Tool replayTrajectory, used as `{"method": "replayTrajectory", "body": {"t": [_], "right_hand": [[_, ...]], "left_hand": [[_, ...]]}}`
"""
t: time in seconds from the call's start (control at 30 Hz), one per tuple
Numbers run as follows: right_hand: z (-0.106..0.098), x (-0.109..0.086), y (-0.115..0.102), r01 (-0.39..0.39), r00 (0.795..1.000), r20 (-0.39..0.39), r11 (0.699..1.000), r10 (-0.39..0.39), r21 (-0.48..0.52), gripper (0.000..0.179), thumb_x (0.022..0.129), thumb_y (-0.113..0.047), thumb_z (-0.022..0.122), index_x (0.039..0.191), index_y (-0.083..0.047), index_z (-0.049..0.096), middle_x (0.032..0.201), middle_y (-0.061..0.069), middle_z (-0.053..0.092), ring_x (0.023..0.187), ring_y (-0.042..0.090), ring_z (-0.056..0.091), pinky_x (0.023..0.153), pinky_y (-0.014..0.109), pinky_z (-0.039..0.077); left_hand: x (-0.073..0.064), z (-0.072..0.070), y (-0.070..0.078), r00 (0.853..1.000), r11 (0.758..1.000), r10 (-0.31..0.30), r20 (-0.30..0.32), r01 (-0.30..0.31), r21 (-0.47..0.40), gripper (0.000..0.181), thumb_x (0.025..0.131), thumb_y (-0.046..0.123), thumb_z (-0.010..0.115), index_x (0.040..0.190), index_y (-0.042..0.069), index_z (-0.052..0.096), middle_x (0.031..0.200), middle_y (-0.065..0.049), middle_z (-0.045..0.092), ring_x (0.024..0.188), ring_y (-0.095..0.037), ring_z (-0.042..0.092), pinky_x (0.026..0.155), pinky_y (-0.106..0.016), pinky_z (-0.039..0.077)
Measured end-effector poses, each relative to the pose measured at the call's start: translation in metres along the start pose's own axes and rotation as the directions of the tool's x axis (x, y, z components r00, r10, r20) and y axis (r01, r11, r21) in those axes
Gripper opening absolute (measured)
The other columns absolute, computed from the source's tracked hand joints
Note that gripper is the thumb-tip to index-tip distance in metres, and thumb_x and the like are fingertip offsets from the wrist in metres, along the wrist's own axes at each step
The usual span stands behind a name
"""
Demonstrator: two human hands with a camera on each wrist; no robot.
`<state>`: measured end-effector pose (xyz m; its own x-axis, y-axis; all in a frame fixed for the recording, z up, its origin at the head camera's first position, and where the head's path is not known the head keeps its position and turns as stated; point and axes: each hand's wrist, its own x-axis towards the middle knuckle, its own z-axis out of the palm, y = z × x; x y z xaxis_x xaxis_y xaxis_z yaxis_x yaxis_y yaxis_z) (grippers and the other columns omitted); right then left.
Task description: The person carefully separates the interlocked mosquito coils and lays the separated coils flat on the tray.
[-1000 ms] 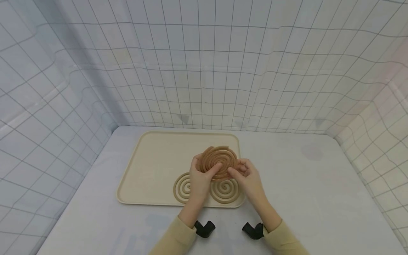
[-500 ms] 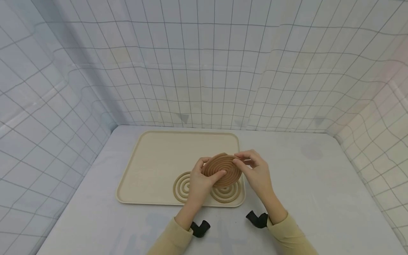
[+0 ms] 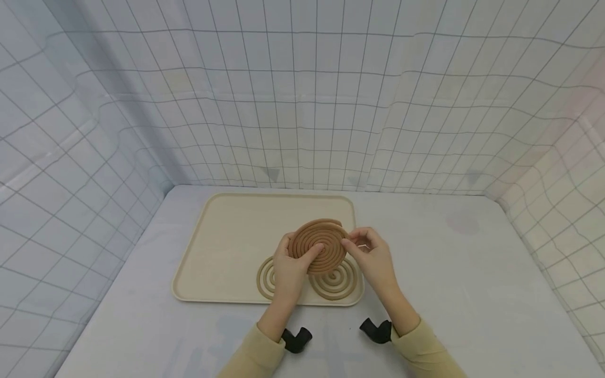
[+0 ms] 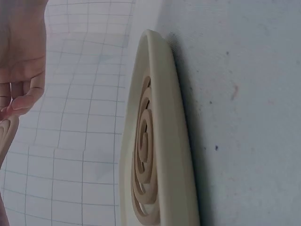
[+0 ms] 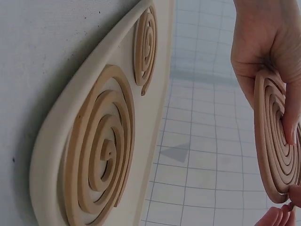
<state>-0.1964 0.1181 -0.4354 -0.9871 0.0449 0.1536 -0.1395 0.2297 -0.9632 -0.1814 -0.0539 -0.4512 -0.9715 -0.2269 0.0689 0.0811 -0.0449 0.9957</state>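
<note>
A brown mosquito coil (image 3: 327,233), thick and tightly wound like nested coils, is held up over the right part of the cream tray (image 3: 236,241). My left hand (image 3: 289,275) grips it from the left, thumb laid across its face near the centre and fingers behind. At its right edge my right hand (image 3: 375,260) pinches the rim between thumb and fingers. One outer strand (image 3: 331,221) stands slightly apart along the top. In the right wrist view the coil (image 5: 268,141) shows nearly edge-on, the left thumb (image 5: 292,113) over its face.
Two single, loosely spaced mosquito coils lie on the tray: the right coil (image 3: 333,275) below the hands, the left coil (image 3: 261,278) partly hidden by my left hand. Black fittings (image 3: 299,340) sit at both wrists. Gridded white cloth (image 3: 302,105) walls the table (image 3: 439,262).
The held coil tilted and shifted right, then came back left and now faces the head camera more squarely. My right hand moved up and right along its rim, then back down left.
</note>
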Motion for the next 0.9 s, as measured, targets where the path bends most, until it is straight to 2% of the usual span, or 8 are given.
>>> {"method": "replayTrajectory", "body": {"t": [0.13,0.37,0.5,0.73,0.9], "right_hand": [[-0.002,0.001,0.0,0.007,0.999,0.044,0.998,-0.004,-0.064,0.019,0.089,-0.013,0.074,0.1,-0.004,0.063,0.094,0.006,0.062,0.086,0.008,0.058,0.077,0.018,0.05],[-0.004,0.002,-0.003,0.016,0.997,0.077,0.996,-0.009,-0.091,0.022,0.087,-0.016,0.076,0.101,-0.004,0.066,0.095,0.009,0.065,0.085,0.007,0.059,0.077,0.019,0.05],[-0.005,0.002,-0.003,0.005,0.995,0.096,0.996,0.003,-0.088,0.023,0.086,-0.017,0.077,0.101,-0.004,0.066,0.096,0.009,0.067,0.085,0.007,0.061,0.078,0.019,0.052],[-0.004,0.0,-0.004,0.034,0.993,0.115,0.996,-0.024,-0.088,0.022,0.086,-0.016,0.077,0.101,-0.004,0.065,0.096,0.009,0.068,0.086,0.007,0.062,0.079,0.021,0.053],[-0.001,-0.003,0.0,-0.018,0.993,0.117,1.0,0.021,-0.023,0.023,0.085,-0.016,0.078,0.1,-0.003,0.066,0.093,0.002,0.067,0.086,0.006,0.062,0.078,0.02,0.053]], "left_hand": [[0.001,-0.002,-0.002,1.0,0.998,0.02,0.02,-0.022,0.06,0.045,0.078,0.025,0.085,0.114,0.01,0.063,0.109,-0.01,0.069,0.099,-0.022,0.069,0.079,-0.026,0.058],[0.003,-0.007,-0.003,0.997,0.994,0.053,0.055,-0.058,0.092,0.042,0.077,0.022,0.086,0.112,0.011,0.064,0.107,-0.01,0.07,0.096,-0.022,0.069,0.077,-0.026,0.058],[0.004,-0.008,-0.002,0.994,0.991,0.088,0.065,-0.095,0.099,0.041,0.076,0.02,0.086,0.11,0.011,0.065,0.104,-0.01,0.071,0.092,-0.02,0.069,0.075,-0.025,0.057],[0.002,-0.011,-0.001,0.99,0.988,0.093,0.102,-0.105,0.117,0.04,0.076,0.021,0.086,0.109,0.012,0.065,0.098,-0.01,0.071,0.084,-0.015,0.067,0.07,-0.023,0.056],[0.002,-0.012,0.003,0.979,0.971,0.164,0.118,-0.181,0.154,0.037,0.077,0.021,0.085,0.109,0.014,0.068,0.097,-0.01,0.074,0.082,-0.016,0.07,0.068,-0.024,0.056]]}}
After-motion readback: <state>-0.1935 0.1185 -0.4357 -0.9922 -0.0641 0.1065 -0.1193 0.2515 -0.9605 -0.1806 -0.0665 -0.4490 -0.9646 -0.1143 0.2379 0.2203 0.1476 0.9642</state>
